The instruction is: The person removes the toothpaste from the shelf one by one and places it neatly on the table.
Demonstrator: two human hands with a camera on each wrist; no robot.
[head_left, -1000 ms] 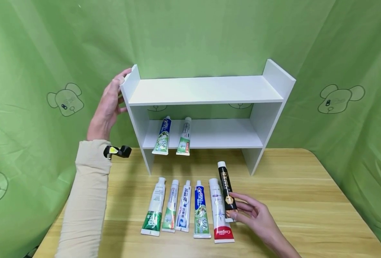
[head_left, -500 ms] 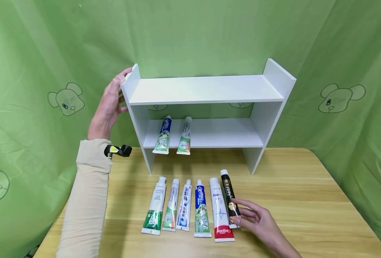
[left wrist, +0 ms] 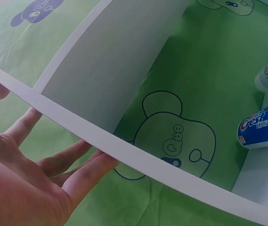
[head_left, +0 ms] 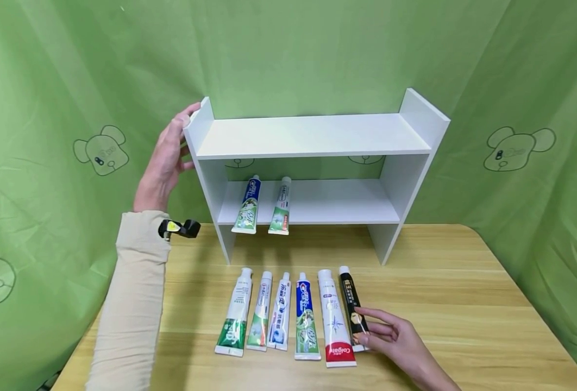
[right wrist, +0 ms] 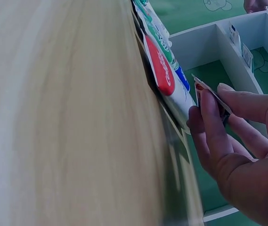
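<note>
Six toothpaste tubes lie in a row on the wooden table (head_left: 464,304). At its right end lies a black tube (head_left: 348,290), next to a white and red Colgate tube (head_left: 334,320). My right hand (head_left: 363,327) pinches the black tube's crimped lower end (right wrist: 198,84) between thumb and fingers (right wrist: 209,117). My left hand (head_left: 168,155) rests with straight fingers (left wrist: 84,172) against the outer left side panel (left wrist: 101,80) of a white two-level shelf (head_left: 313,136). Its thumb is at the panel's edge.
Two tubes lie on the lower shelf board: a blue Crest tube (head_left: 248,203) and a white and green tube (head_left: 281,205). The top board holds nothing. Green cloth with bear drawings (head_left: 515,146) hangs behind and at both sides. The table's right half (head_left: 489,336) is bare wood.
My right hand has drawn the black tube back toward me, so it now lies level with the row beside the Colgate tube. The left hand has stayed on the shelf.
</note>
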